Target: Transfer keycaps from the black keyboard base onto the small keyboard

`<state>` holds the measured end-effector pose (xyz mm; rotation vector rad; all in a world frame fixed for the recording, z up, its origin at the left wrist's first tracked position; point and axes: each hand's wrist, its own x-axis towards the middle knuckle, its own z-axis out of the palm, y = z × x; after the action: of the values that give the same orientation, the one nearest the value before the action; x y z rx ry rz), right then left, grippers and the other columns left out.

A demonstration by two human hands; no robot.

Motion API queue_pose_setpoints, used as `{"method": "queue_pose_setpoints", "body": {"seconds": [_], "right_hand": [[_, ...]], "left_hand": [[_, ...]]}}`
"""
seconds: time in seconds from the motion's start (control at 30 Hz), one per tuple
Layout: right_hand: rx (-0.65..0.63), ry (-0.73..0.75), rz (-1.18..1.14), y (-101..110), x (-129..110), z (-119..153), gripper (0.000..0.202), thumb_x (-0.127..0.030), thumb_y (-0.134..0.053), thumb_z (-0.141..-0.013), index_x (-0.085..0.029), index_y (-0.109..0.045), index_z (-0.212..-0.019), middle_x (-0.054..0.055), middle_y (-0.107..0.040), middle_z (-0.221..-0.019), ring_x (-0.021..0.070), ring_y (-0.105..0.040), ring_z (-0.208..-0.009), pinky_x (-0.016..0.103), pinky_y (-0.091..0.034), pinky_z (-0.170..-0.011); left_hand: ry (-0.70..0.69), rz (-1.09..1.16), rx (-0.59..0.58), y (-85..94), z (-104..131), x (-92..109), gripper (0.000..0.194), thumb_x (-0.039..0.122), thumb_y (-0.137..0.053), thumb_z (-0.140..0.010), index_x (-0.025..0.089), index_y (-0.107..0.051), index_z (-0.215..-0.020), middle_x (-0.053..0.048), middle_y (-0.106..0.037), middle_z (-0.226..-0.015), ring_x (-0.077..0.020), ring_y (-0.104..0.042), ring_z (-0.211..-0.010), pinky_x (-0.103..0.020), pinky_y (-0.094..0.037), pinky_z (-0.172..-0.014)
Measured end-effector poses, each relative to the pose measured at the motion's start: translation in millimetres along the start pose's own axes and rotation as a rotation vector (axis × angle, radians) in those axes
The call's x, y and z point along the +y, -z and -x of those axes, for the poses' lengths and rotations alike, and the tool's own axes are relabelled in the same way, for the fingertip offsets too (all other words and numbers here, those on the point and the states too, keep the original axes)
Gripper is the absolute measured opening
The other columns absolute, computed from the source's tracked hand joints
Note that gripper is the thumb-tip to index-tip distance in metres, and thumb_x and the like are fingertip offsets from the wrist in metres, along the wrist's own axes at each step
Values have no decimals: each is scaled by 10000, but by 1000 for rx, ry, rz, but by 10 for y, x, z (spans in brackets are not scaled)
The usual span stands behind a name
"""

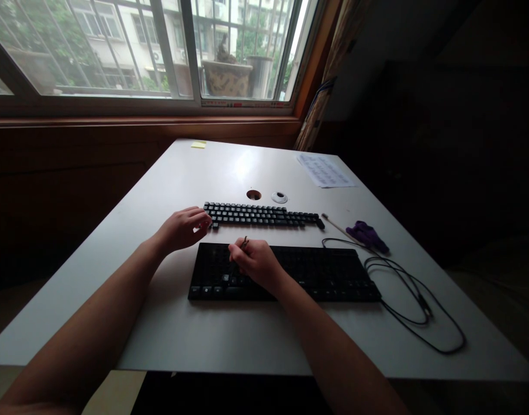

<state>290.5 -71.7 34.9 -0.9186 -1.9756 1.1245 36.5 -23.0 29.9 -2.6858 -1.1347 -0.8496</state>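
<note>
Keyboard [325, 278] lies flat on the counter [177, 340], near side, a few keycaps [206, 290] in its bottom-left corner. Loose keycap rows [255, 215] sit just behind it, roughly in layout order.

Left hand [182, 229] is at the left end of those rows, fingers curved, thumb and index a little apart. Can't tell if it pinches a cap. Right hand [256, 259] is over the left part of the keyboard, fingers curled narrow. Small thin item [246, 243] shows at the fingers, can't tell what it is or if it's gripped.

My take on technique: left should take one cap at a time by its side walls, no raking, or the row order gets scrambled. Right should work straight up and down over the key position, light and square; sideways load could bend a stem. Keep the right wrist off neighbouring keys. If the board creeps, steady its near edge with the left. Leave the cable [446, 351] slack at the right so it doesn't tug
</note>
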Motion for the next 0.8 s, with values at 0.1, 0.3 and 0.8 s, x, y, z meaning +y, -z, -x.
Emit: {"method": "queue_pose_setpoints", "body": {"seconds": [0.1, 0.3, 0.8], "right_hand": [[12, -15, -28, 23, -14, -7, 362, -399, -472, -948, -183, -599, -686, -53, -489, -479, 78, -479, -422, 189, -367, -472], [146, -6, -28, 103, 19, -31, 362, -427, -498, -936, -185, -609, -691, -51, -497, -473, 80, -478, -413, 192, -372, -463], [493, -93, -199, 249, 44, -88, 389, -499, -512, -916, -193, -579, -686, -65, -460, -448, 82, -431, -384, 195, -346, -418]], "left_hand": [[-16, 34, 7, 14, -24, 43, 95, 121, -535, -835, 180, -609, -851, -22, -581, -747, -136, -521, -677, -241, -428, -623], [-96, 103, -17, 32, -85, 231, 135, 123, -531, -845, 195, -631, -900, -37, -623, -798, -149, -558, -721, -264, -455, -646], [-289, 104, -141, -11, -177, 597, 267, 215, -572, -870, 238, -618, -1132, -74, -649, -1035, -189, -635, -873, -316, -527, -754]]}}
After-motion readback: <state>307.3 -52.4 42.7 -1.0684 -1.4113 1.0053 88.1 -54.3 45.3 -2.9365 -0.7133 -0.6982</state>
